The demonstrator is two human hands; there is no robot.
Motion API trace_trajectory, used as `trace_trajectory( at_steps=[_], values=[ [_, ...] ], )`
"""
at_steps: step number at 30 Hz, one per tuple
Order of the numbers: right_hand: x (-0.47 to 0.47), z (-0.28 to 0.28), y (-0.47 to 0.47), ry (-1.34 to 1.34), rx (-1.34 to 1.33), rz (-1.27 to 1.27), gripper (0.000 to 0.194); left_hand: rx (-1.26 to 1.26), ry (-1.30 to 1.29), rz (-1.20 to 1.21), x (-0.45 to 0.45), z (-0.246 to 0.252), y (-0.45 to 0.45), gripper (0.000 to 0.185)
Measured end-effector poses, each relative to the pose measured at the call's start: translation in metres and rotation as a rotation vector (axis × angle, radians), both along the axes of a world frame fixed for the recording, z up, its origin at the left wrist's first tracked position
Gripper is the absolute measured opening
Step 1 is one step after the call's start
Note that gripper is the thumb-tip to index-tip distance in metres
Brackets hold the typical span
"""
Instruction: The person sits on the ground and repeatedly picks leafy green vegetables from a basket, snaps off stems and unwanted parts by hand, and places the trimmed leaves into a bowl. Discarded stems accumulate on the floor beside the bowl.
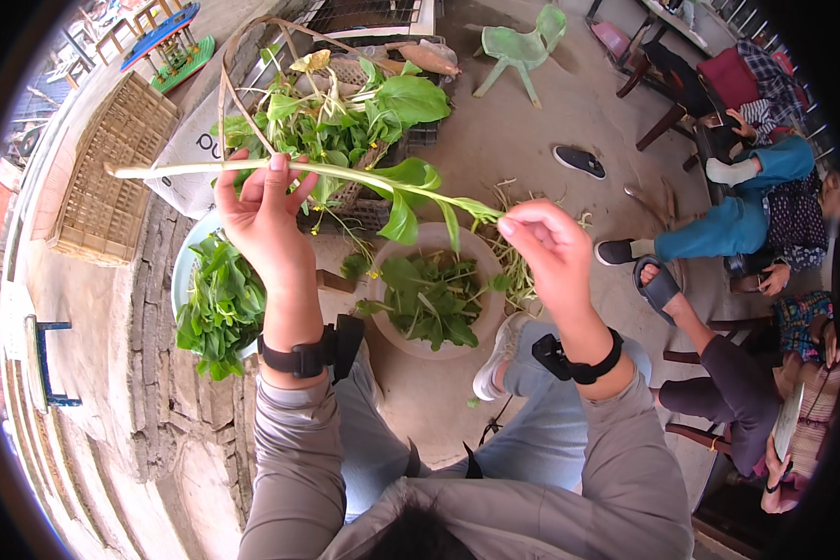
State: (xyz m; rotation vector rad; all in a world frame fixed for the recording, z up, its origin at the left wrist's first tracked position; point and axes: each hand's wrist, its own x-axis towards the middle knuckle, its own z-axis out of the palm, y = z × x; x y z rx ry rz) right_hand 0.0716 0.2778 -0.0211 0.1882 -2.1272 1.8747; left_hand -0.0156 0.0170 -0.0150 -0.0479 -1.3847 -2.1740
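A long pale-green leafy vegetable stalk (350, 175) stretches roughly level between my two hands. My left hand (269, 203) grips it near its thicker, bare left part, thumb on top. Fingertips of my right hand (549, 245) pinch the thin leafy tip. Below the stalk, a translucent pink plastic basin (493, 329) holds green leaves (430, 301). A light blue basin (180, 280) at the left is heaped with leafy greens (220, 308). Behind my left hand stands a handled basket (355, 189) piled with uncut greens (315, 126), some bearing yellow flowers.
Stripped stalk scraps (518, 273) lie on the floor right of the pink basin. A wicker crate (112, 175) stands on the ledge at the left, a green child's chair (521, 52) at the back. A loose dark shoe (579, 162) lies near several seated people (721, 231) at the right.
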Motion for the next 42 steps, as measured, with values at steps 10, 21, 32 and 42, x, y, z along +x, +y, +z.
trace_trajectory(
  at_steps=[10,21,32,42],
  values=[
    [-0.011,0.004,0.019,0.048,0.597,0.203,0.008,0.115,-0.063,-0.079,-0.003,-0.004,-0.010,0.035],
    [-0.010,0.031,0.009,0.066,0.353,0.031,0.021,0.127,-0.026,-0.256,0.002,-0.001,0.006,0.035],
    [-0.015,0.008,-0.027,-0.174,0.416,0.130,0.013,0.105,-0.042,-0.349,0.012,-0.001,0.031,0.035],
    [-0.016,-0.004,-0.029,-0.214,0.334,0.172,0.011,0.051,-0.073,-0.295,0.013,-0.002,0.037,0.033]
  ],
)
